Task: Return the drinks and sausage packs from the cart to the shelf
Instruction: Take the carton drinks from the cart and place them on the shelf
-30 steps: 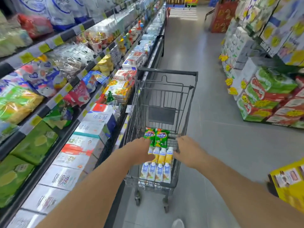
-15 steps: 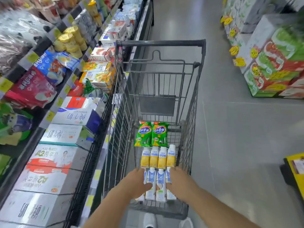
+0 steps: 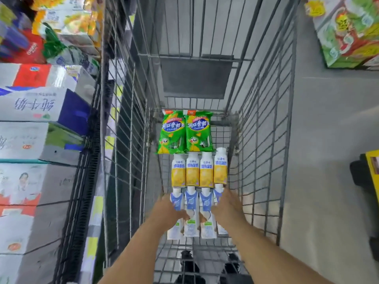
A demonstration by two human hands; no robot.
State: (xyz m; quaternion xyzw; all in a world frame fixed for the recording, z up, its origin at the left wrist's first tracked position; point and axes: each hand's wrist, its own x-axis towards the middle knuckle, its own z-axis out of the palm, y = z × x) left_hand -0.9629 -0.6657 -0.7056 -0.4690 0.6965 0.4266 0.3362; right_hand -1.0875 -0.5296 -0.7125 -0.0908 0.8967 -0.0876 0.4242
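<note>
Inside the grey wire cart (image 3: 264, 140) lie two green sausage packs (image 3: 185, 132) at the far end. Below them is a row of several yellow-and-white drink bottles (image 3: 200, 171), then a row of several blue-and-white drink cartons (image 3: 191, 203) nearest me. My left hand (image 3: 171, 212) grips the left side of the carton row, thumb over the leftmost carton. On the right side, my right hand (image 3: 227, 208) presses against the rightmost carton. The shelf (image 3: 86, 160) runs along the cart's left side.
Stacked milk boxes (image 3: 30, 107) and snack packs (image 3: 67, 21) fill the shelf on the left. A pile of green and red boxes (image 3: 348, 33) stands on the floor at the upper right. Part of a yellow and black object (image 3: 369, 181) shows at the right edge.
The view has tilted down and closer into the cart. Both hands have left the cart handle, reached down inside and closed on the two ends of the blue-and-white carton row.
</note>
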